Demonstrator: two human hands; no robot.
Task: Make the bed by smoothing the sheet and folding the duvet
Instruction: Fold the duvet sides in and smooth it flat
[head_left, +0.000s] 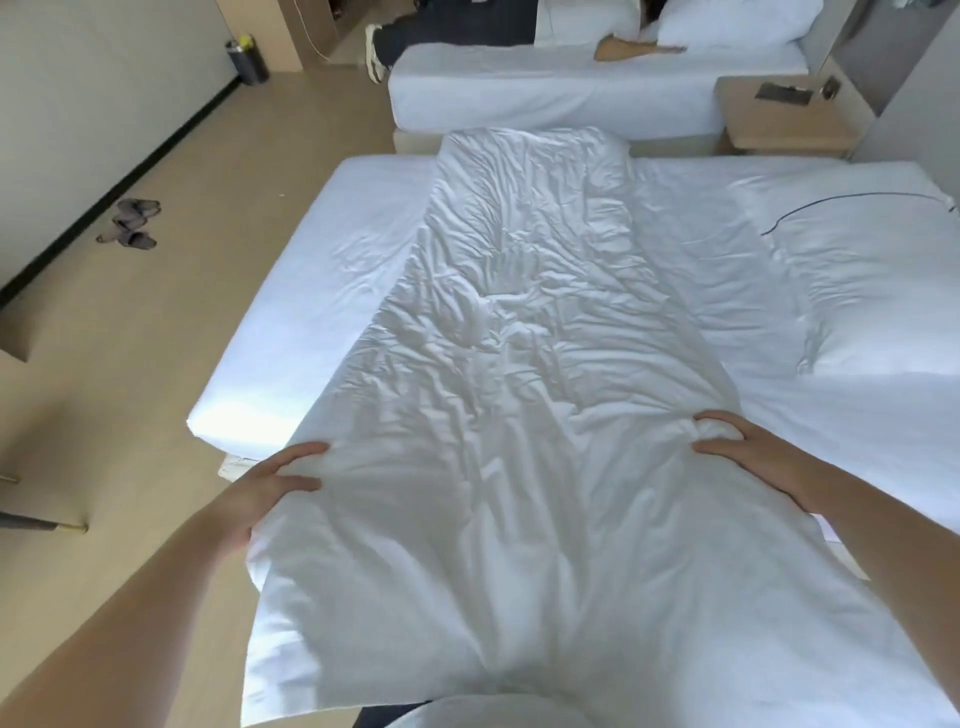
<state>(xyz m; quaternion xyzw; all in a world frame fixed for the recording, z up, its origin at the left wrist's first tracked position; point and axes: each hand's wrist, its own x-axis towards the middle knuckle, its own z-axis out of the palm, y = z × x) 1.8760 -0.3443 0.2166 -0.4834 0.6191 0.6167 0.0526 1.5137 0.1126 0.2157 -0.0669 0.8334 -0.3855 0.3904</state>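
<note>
A crumpled white duvet (519, 338), folded into a long strip, lies across the bed from the near side to the far side, and its near end hangs over the edge toward me. My left hand (265, 483) grips the strip's left edge, thumb on top. My right hand (753, 457) grips the right edge, fingers curled into a bunch of fabric. The white fitted sheet (311, 291) shows on both sides of the duvet, lightly wrinkled. A white pillow (878, 291) lies at the right.
A black cable (841, 200) trails over the pillow. A second bed (545, 93) stands beyond, with a person lying on it. A wooden nightstand (789, 117) is at the back right. Slippers (130, 223) lie on the floor at the left, and a bin (248, 60) stands by the wall.
</note>
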